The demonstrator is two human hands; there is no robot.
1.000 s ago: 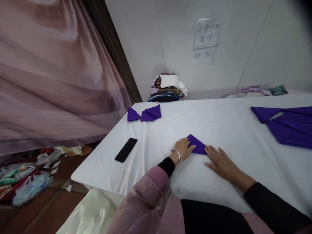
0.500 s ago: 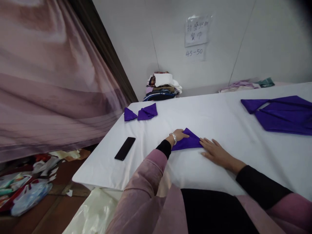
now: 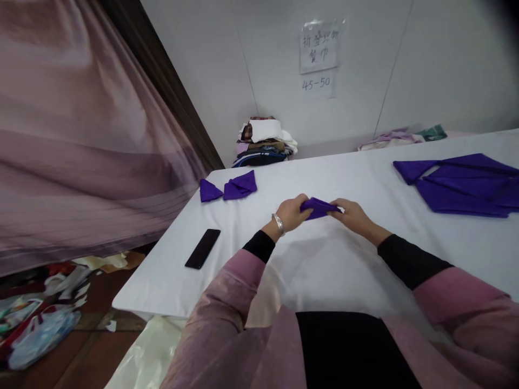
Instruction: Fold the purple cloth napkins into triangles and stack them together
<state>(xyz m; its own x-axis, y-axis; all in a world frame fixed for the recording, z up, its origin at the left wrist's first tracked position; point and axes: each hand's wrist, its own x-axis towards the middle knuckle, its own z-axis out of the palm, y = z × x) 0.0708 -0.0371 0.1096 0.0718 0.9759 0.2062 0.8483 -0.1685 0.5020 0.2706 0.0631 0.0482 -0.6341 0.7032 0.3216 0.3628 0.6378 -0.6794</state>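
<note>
A small folded purple napkin (image 3: 318,207) is held up just above the white table (image 3: 357,254), pinched at both ends. My left hand (image 3: 292,212), with a silver bracelet on the wrist, grips its left end. My right hand (image 3: 352,213) grips its right end. Two folded purple napkins (image 3: 229,189) lie at the table's far left corner. Larger flat purple cloths (image 3: 466,183) are spread at the far right of the table.
A black phone (image 3: 203,248) lies near the table's left edge. A stack of folded fabrics (image 3: 264,141) sits against the back wall, with more cloths (image 3: 401,138) to its right. A pink curtain (image 3: 81,140) hangs at left; bags and litter (image 3: 36,319) cover the floor.
Both hands pressed the purple napkin flat on the table before; now they have closed on its two ends and lifted it slightly. The view has shifted a little.
</note>
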